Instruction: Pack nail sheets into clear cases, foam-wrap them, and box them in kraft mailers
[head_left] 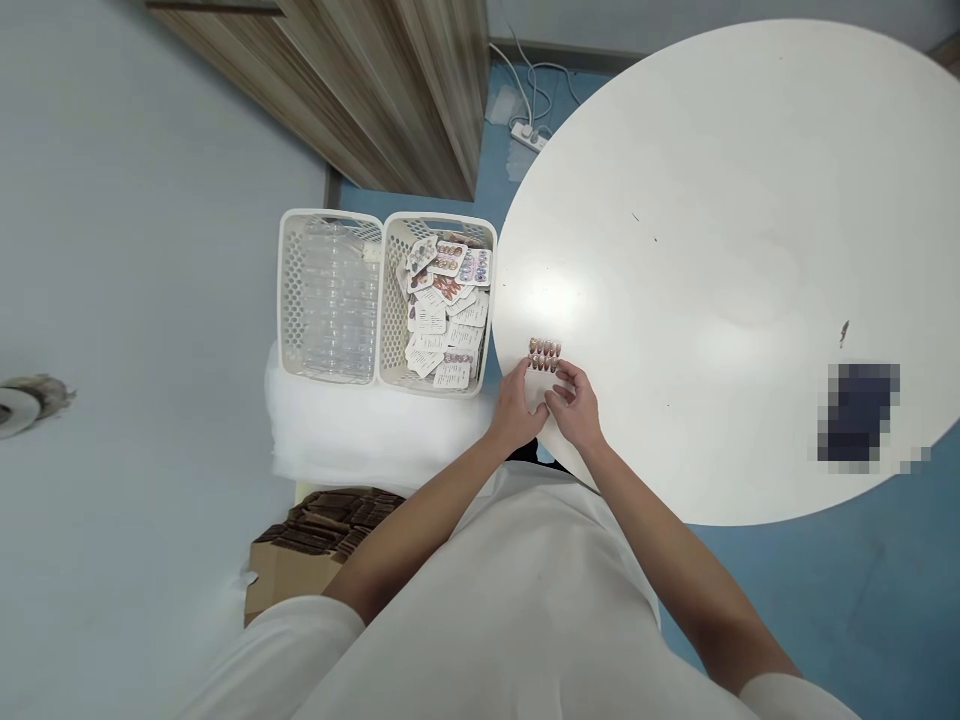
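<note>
A small set of press-on nails (544,349), brown and glossy in two rows, lies at the near left edge of the round white table, in front of my body. My left hand (517,408) grips its left side, fingers and thumb closed along the edge. On the other side, my right hand (576,405) has its fingers curled in at the right edge of the set. Both thumbs point toward each other below the rows. The backing under the nails is pale and partly hidden by my fingers.
Left of the table (720,270) stand two white baskets: one basket (281,300) holds clear plastic packs, the other basket (391,330) many nail cards. White wrapping (330,430) and a cardboard box (289,575) lie nearer. A dark blurred item (859,410) rests at right. A power strip (529,137) lies behind.
</note>
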